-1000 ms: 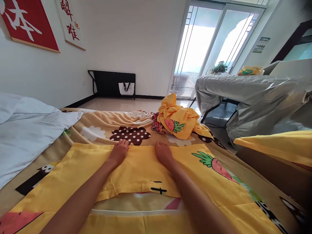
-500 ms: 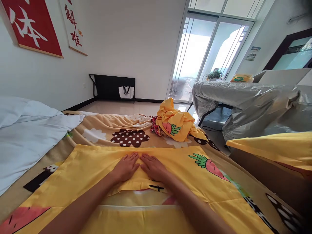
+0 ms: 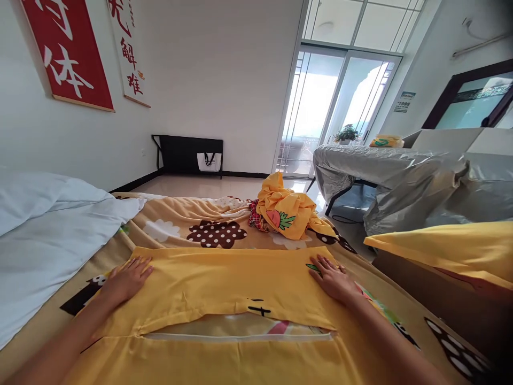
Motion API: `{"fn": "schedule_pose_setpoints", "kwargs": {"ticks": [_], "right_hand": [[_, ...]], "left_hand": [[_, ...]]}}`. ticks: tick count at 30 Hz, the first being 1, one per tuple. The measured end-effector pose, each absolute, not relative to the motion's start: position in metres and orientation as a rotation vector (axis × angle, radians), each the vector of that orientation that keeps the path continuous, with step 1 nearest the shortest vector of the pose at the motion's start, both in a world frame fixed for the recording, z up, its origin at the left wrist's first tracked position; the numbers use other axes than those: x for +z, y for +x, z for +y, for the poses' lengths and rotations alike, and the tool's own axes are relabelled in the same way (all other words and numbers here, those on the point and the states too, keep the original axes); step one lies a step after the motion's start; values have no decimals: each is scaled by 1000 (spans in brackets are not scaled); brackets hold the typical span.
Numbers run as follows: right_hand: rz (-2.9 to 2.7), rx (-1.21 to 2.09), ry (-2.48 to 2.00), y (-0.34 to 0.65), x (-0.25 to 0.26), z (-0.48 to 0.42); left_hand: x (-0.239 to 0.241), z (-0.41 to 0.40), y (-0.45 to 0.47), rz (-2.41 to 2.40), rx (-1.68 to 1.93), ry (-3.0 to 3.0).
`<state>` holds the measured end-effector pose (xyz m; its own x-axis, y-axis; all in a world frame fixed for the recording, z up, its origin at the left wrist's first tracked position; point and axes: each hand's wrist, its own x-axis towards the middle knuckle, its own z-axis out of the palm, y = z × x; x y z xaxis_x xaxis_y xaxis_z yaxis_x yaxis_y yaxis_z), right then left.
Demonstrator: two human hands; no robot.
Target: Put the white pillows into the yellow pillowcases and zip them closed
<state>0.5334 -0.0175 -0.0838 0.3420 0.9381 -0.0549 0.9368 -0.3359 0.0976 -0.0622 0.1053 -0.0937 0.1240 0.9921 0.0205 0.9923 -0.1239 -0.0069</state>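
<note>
A yellow pillowcase point(image 3: 224, 278) with a fruit print lies spread flat before me on a patterned blanket point(image 3: 158, 230). Across its middle runs a long gaping slit point(image 3: 232, 326), showing a paler printed layer inside. My left hand point(image 3: 127, 279) rests on the far left corner of the cloth, fingers stretched out. At the far right corner, my right hand point(image 3: 332, 278) presses flat with fingers spread, partly covering a printed fruit. Neither hand grips anything.
A crumpled yellow cloth point(image 3: 294, 208) sits at the blanket's far edge. White bedding point(image 3: 52, 230) is at left. On the right, more yellow fabric point(image 3: 444, 248) lies over a box, with a silver-covered table point(image 3: 401, 166) behind. A black panel with a white bag point(image 3: 209, 162) stands by the wall.
Both hands have slid apart from the middle of the pillowcase to its left and right sides. The cloth between them lies smoother, and the view has tilted up slightly.
</note>
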Motion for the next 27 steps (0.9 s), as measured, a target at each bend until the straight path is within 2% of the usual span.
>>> {"fn": "schedule_pose_setpoints", "kwargs": {"ticks": [3, 5, 9, 12, 17, 23, 27], "right_hand": [[1699, 121, 2527, 512, -72, -13], [1917, 102, 2464, 473, -66, -11], [2644, -218, 2075, 370, -68, -6], [2794, -393, 1912, 326, -75, 3], [2482, -428, 2113, 382, -86, 19], [1993, -120, 2398, 502, -92, 1], [1827, 98, 2512, 491, -82, -14]], "left_hand": [[-86, 96, -40, -1920, -189, -2302], [-83, 82, -1, -1764, -287, -2443], [-83, 51, 102, -1358, -352, -2883], [-86, 47, 148, -1299, -235, -3034], [-92, 82, 107, -1555, -228, -2949], [-85, 105, 9, -1902, -18, -2603], [-68, 87, 9, -1899, -1, -2381]]}}
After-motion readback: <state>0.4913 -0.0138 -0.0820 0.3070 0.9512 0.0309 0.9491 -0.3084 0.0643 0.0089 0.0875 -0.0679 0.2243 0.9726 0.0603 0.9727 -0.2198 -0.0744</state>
